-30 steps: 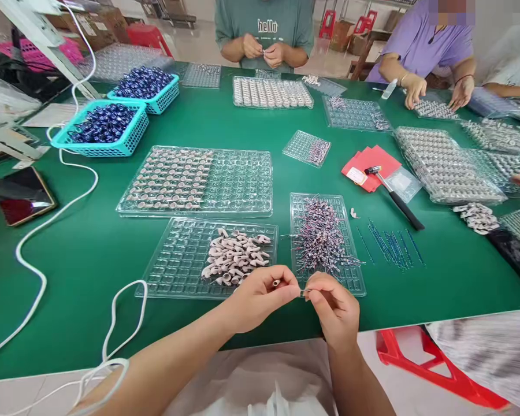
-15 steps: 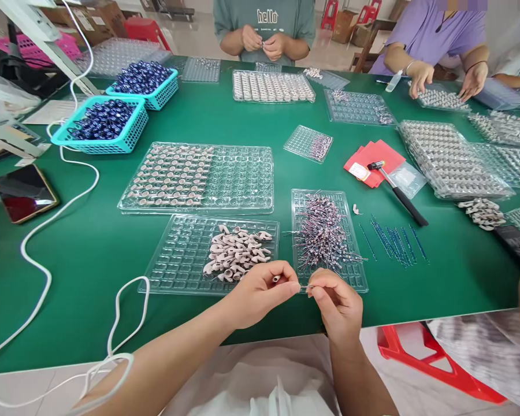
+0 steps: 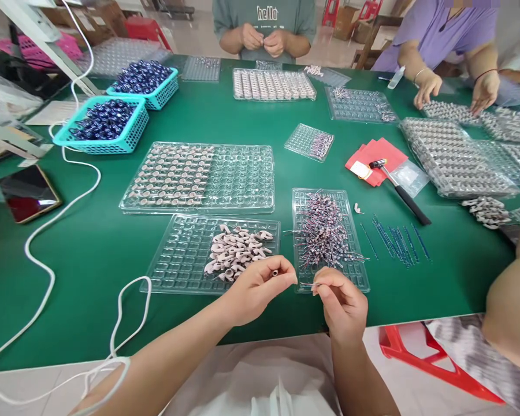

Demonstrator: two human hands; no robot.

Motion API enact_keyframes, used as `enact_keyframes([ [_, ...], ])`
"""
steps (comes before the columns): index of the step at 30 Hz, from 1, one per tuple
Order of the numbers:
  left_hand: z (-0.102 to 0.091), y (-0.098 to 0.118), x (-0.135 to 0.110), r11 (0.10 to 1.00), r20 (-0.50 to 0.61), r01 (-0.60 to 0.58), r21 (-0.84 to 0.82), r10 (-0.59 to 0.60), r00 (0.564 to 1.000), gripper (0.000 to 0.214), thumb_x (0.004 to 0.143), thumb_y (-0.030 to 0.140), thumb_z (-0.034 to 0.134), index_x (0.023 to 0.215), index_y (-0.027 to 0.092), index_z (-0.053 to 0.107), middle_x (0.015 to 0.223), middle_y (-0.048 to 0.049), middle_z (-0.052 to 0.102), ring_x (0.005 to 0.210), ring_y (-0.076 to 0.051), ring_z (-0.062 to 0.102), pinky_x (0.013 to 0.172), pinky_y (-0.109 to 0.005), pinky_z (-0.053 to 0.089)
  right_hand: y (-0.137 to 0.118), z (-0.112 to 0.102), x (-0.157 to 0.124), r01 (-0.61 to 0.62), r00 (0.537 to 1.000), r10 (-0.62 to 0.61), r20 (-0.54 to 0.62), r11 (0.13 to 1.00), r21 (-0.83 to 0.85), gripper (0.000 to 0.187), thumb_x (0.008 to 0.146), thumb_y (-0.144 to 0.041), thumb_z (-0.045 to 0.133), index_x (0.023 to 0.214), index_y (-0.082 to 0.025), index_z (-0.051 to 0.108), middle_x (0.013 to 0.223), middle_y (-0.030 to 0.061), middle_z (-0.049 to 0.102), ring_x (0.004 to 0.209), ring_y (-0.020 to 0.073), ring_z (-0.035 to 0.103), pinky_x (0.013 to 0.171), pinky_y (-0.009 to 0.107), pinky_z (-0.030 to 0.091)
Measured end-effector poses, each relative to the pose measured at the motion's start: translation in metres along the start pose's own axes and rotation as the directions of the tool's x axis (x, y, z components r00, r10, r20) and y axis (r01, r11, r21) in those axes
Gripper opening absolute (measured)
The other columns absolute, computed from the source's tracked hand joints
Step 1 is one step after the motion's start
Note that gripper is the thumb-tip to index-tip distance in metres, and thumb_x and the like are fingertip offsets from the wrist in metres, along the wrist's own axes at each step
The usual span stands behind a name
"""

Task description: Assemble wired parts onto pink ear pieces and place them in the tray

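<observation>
My left hand (image 3: 257, 289) is closed around a small pinkish tube piece, whose open end shows between the fingers. My right hand (image 3: 341, 303) pinches a thin wire component, with its tip pointing left toward the left hand. Both hands hover over the near edge of the green table (image 3: 69, 242). Just beyond the left hand lies a clear tray (image 3: 177, 260) holding a heap of pinkish tube pieces (image 3: 236, 251). Beyond the right hand a narrower clear tray (image 3: 355, 271) carries a pile of wire components (image 3: 323, 231).
A larger tray (image 3: 242, 179) half filled with rows of pieces lies further back. Two teal baskets (image 3: 125, 141) of blue parts stand far left, beside a phone (image 3: 28, 199) and a white cable (image 3: 47, 277). A hammer (image 3: 401, 193), red paper and blue wires lie right. Other people work opposite.
My hands have drawn slightly apart, with the right hand shifting a little right. A neighbouring person's arm has come into view at the right edge.
</observation>
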State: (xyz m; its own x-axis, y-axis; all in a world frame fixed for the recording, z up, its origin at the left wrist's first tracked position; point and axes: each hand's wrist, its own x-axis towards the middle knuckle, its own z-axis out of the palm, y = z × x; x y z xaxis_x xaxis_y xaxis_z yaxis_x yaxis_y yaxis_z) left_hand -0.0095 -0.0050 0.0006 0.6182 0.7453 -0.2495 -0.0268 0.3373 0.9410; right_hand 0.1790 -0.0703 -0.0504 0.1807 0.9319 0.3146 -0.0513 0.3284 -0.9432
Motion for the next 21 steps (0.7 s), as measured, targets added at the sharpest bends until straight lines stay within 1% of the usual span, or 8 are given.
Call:
enact_keyframes([
  [2,-0.003,-0.004,0.000,0.993,0.044,0.027,-0.111,-0.022,0.999,0.035,0.093,0.044,0.051,0.096,0.015,0.069,0.070,0.0030,0.035,0.061,-0.013,0.029,0.057,-0.029,0.021,0.001,0.001,0.000,-0.004,1.000,0.004,-0.029,1.000,0.004,0.015,0.092,-0.012,0.061,0.095,-0.023,0.071,0.076,0.0012,0.063,0.073,0.0159,0.057,0.067,0.032,0.046],
  [4,-0.005,-0.008,0.001,0.973,0.071,0.056,-0.223,-0.041,0.997,0.045,0.093,0.047,0.048,0.108,0.014,0.073,0.076,0.0015,0.033,0.064,-0.013,0.030,0.059,-0.030,0.022,0.002,0.001,0.000,-0.008,0.997,0.009,-0.071,1.000,0.008,0.015,0.092,-0.012,0.062,0.094,-0.024,0.071,0.076,0.0008,0.063,0.073,0.0156,0.058,0.067,0.031,0.046],
  [7,-0.004,-0.012,0.003,0.940,0.066,0.102,-0.325,-0.085,0.994,0.047,0.091,0.046,0.051,0.115,0.013,0.076,0.081,-0.0004,0.036,0.068,-0.014,0.033,0.062,-0.030,0.024,0.003,0.002,-0.001,-0.015,0.992,0.016,-0.122,1.000,0.011,0.014,0.091,-0.012,0.062,0.093,-0.023,0.071,0.076,0.0002,0.063,0.073,0.0148,0.058,0.066,0.030,0.046],
  [11,0.000,-0.010,0.005,0.909,-0.002,0.142,-0.393,-0.155,0.988,0.043,0.085,0.040,0.064,0.115,0.011,0.076,0.074,0.0004,0.039,0.066,-0.013,0.035,0.061,-0.029,0.024,0.004,0.002,-0.002,-0.017,0.991,0.017,-0.136,1.000,0.006,0.013,0.091,-0.012,0.063,0.094,-0.023,0.070,0.077,0.0003,0.063,0.072,0.0144,0.058,0.065,0.030,0.046],
  [14,0.002,-0.007,0.005,0.896,-0.045,0.168,-0.411,-0.204,0.978,0.041,0.081,0.033,0.073,0.117,0.012,0.076,0.071,0.0012,0.045,0.064,-0.011,0.039,0.061,-0.028,0.027,0.003,0.003,-0.001,-0.014,0.990,0.012,-0.144,1.000,-0.015,0.012,0.091,-0.013,0.063,0.094,-0.023,0.069,0.075,0.0004,0.062,0.071,0.0146,0.058,0.064,0.030,0.047],
  [16,0.002,-0.006,0.006,0.886,-0.062,0.176,-0.429,-0.223,0.973,0.040,0.080,0.032,0.078,0.115,0.014,0.077,0.073,0.0006,0.051,0.064,-0.010,0.045,0.062,-0.028,0.032,0.003,0.004,-0.001,-0.014,0.989,0.009,-0.146,0.999,-0.035,0.010,0.091,-0.014,0.063,0.093,-0.022,0.069,0.074,0.0005,0.062,0.070,0.0149,0.058,0.063,0.030,0.047],
  [18,0.003,-0.007,0.007,0.871,-0.088,0.160,-0.465,-0.225,0.970,0.037,0.075,0.029,0.084,0.110,0.016,0.079,0.076,-0.0004,0.059,0.066,-0.010,0.053,0.064,-0.027,0.039,0.002,0.004,-0.001,-0.010,0.990,0.002,-0.143,0.999,-0.052,0.010,0.091,-0.014,0.063,0.093,-0.022,0.068,0.074,0.0008,0.062,0.069,0.0149,0.058,0.062,0.030,0.046],
  [21,0.004,-0.009,0.009,0.837,-0.144,0.106,-0.537,-0.215,0.966,0.034,0.068,0.023,0.090,0.099,0.017,0.081,0.084,-0.0019,0.067,0.074,-0.012,0.062,0.076,-0.029,0.052,0.001,0.005,-0.001,0.000,0.991,-0.010,-0.136,0.997,-0.072,0.010,0.092,-0.014,0.062,0.093,-0.022,0.068,0.074,0.0011,0.062,0.069,0.0151,0.058,0.062,0.030,0.046],
])
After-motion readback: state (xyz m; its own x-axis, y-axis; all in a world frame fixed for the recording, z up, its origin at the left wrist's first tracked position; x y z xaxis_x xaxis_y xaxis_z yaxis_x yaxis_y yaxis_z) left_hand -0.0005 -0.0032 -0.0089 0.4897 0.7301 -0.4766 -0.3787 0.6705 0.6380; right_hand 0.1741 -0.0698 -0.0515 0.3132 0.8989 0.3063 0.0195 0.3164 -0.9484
